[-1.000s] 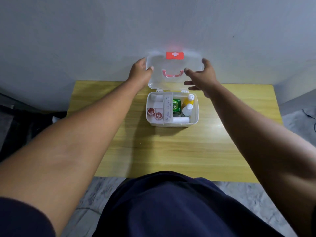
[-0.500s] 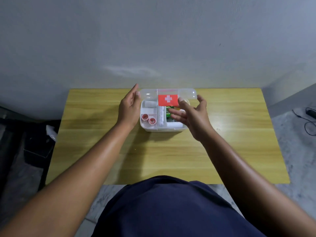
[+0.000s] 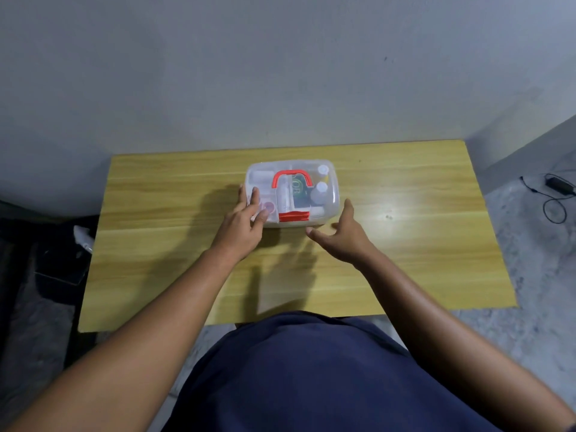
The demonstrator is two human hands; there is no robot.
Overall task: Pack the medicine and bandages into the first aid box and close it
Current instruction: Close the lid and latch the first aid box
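The clear plastic first aid box (image 3: 328,194) sits on the wooden table (image 3: 156,232) with its lid down, a red handle (image 3: 291,177) flat on top and a red latch (image 3: 294,216) at the front edge. Through the lid I see white bottles (image 3: 320,191), a green pack (image 3: 300,188) and small red-capped items (image 3: 270,207). My left hand (image 3: 243,222) rests with spread fingers on the lid's front left corner. My right hand (image 3: 343,236) hovers open just in front of the box's right corner, thumb raised, apart from the box.
A plain grey wall stands right behind the table. A black cable and adapter (image 3: 558,188) lie on the floor at the right. Dark objects (image 3: 59,263) sit on the floor left of the table. My dark blue clothing fills the lower middle.
The lid has swung from upright down onto the box and is now shut. Both hands came toward me with it; the right hand let go and sits in front.
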